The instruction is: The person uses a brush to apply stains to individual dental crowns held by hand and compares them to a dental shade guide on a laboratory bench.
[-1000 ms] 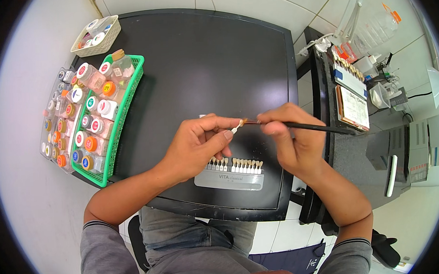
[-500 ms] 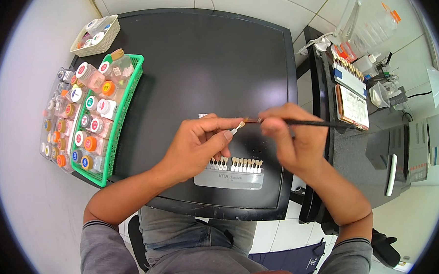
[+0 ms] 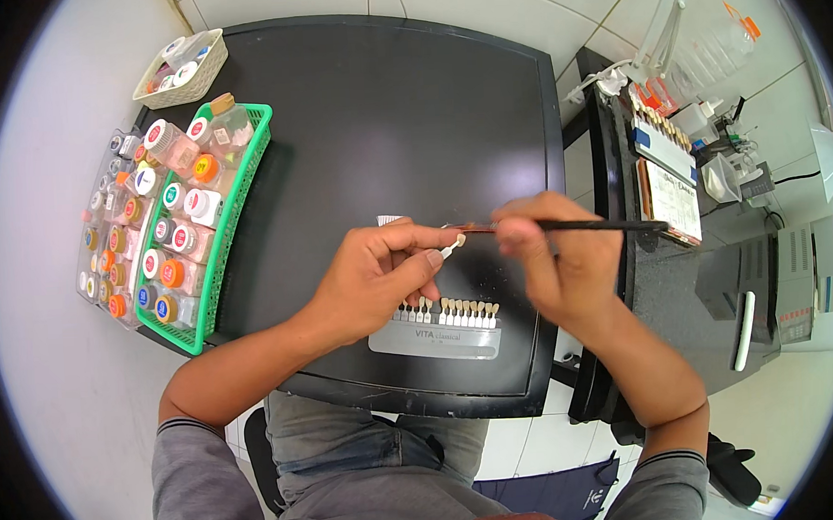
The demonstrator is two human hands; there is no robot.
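Note:
Over the table's middle, my left hand [image 3: 380,275] pinches a small tooth shade tab [image 3: 452,246], its tooth-shaped tip pointing up and to the right. My right hand [image 3: 565,258] grips a thin brush [image 3: 610,224] with a dark handle, lying nearly level. The brush's reddish front end reaches the left index fingertip, just above the tab; whether it touches the tooth is too small to tell. Below both hands, a grey shade guide holder [image 3: 434,341] lies on the table with a row of tooth tabs. My left hand covers part of that row.
At the left stands a green basket [image 3: 261,141] of capped jars, beside a clear container of more jars [image 3: 108,232]. A cream basket [image 3: 206,76] sits at the far left corner. To the right, a side counter carries another shade guide [image 3: 665,152] and a notebook [image 3: 671,202].
The brush and my right fingers have shifted slightly, the handle now more level. My left hand keeps its place with the tab, which has turned a little.

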